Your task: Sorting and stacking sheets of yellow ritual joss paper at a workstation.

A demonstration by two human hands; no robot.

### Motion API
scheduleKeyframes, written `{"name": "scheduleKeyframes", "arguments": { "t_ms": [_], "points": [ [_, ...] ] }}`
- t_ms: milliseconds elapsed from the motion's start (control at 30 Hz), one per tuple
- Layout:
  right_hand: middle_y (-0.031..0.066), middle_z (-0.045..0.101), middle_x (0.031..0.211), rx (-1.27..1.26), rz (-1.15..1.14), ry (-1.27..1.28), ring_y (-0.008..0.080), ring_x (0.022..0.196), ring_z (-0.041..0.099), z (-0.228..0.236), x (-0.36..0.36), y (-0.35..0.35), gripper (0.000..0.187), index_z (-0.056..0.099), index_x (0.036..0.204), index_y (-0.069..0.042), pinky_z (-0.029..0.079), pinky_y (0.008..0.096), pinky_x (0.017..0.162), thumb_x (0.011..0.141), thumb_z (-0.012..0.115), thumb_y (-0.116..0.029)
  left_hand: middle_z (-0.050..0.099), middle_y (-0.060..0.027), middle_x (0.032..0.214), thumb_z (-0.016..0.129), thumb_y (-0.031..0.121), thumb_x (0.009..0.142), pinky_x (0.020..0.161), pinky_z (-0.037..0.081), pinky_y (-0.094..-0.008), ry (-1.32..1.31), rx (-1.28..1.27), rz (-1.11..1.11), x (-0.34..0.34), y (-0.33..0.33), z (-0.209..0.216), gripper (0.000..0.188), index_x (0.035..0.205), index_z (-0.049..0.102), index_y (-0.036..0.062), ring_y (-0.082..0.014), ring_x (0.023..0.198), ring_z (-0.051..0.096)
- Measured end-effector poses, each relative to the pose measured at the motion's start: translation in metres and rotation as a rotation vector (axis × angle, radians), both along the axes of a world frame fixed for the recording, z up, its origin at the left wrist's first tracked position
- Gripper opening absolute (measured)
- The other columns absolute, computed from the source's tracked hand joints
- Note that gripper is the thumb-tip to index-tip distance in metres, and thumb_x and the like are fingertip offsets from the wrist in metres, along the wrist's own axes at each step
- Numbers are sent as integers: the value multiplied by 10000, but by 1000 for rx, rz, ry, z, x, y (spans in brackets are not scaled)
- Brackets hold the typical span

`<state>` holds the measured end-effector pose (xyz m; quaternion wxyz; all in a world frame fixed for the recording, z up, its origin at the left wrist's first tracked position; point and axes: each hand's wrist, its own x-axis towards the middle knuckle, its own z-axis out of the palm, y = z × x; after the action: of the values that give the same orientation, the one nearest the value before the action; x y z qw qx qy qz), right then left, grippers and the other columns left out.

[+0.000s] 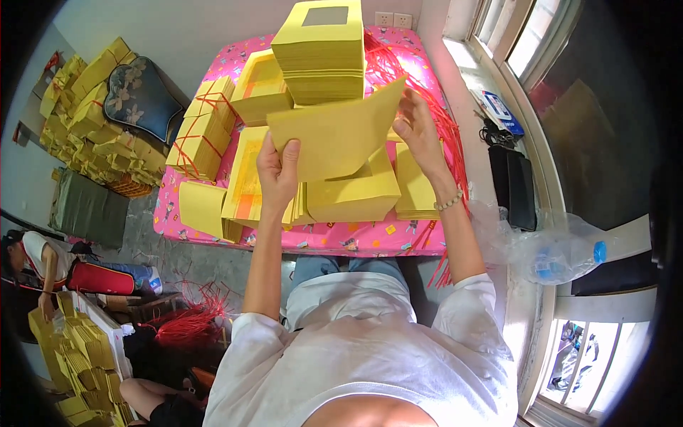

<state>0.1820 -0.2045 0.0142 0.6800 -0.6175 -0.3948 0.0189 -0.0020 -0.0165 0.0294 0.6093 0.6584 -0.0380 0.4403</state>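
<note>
I have a thin, slightly bowed yellow paper sheet (338, 135) mid-frame, its long axis slanting up toward the right — my left grip (279, 171) clamped on its left end, thumb in front, my right grip (420, 132) curled at its upper-right corner, though whether that one pinches I cannot tell. Beyond it, top of frame, rises a square-edged, many-layered yellow paper stack (320, 60); thin red strands (453, 160) trail down the right of the pink cartoon-print bed (348, 245).

It's a homely room running as a paper workshop: yellow paper stacks (320, 60) piled high, red ties (188, 326) heaped, co-worker (51, 260) busy, floral cushion (142, 99), pink cartoon-print cover (348, 245)!
</note>
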Motion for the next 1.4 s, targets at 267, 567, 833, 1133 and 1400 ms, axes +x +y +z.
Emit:
{"name": "scheduleKeyframes", "arguments": {
  "t_ms": [267, 567, 833, 1133, 1400],
  "points": [
    [117, 452, 1292, 22, 124, 179, 205, 1228, 435, 5, -10, 2, 561, 338, 1337, 5, 366, 350, 1027, 917, 606, -253, 594, -54, 1085, 579, 72, 912, 865, 444, -257, 78, -74, -63, -4, 4, -14, 297, 1186, 488, 2, -116, 979, 560],
    [145, 370, 1375, -41, 110, -75, 267, 1307, 350, -8, -6, 8, 913, 196, 1429, -13, 284, 406, 1091, 777, 758, -318, 618, -74, 1061, 695, -14, 797, 836, 492, -268, 164, -55, -66, 1, -5, -8, 436, 1175, 481, 9, -138, 969, 600],
    [142, 384, 1393, 93, 283, 19, 276, 1300, 382, 13, -8, 18, 1067, 156, 1454, -47, 307, 392, 1085, 709, 758, -518, 633, -70, 1071, 722, -7, 779, 839, 498, -273, 135, -121, -304, 13, -12, 4, 451, 1179, 515, 6, -135, 975, 603],
    [84, 567, 1228, 127, 550, 561, 177, 1137, 553, 14, 10, -22, 585, 412, 1349, -25, 467, 331, 946, 894, 623, -325, 611, -65, 1145, 791, 149, 746, 898, 466, -291, 68, -497, -457, 1, -4, 6, 593, 1238, 484, 26, -150, 1036, 586],
    [173, 566, 1236, 663, 759, 922, 253, 1081, 600, -25, -44, -53, 683, 432, 1310, 38, 511, 375, 902, 815, 647, -381, 588, -70, 1194, 739, 98, 791, 929, 448, -295, 228, -571, -494, -4, -17, 11, 550, 1265, 470, 24, -156, 1088, 562]
  ]
}}
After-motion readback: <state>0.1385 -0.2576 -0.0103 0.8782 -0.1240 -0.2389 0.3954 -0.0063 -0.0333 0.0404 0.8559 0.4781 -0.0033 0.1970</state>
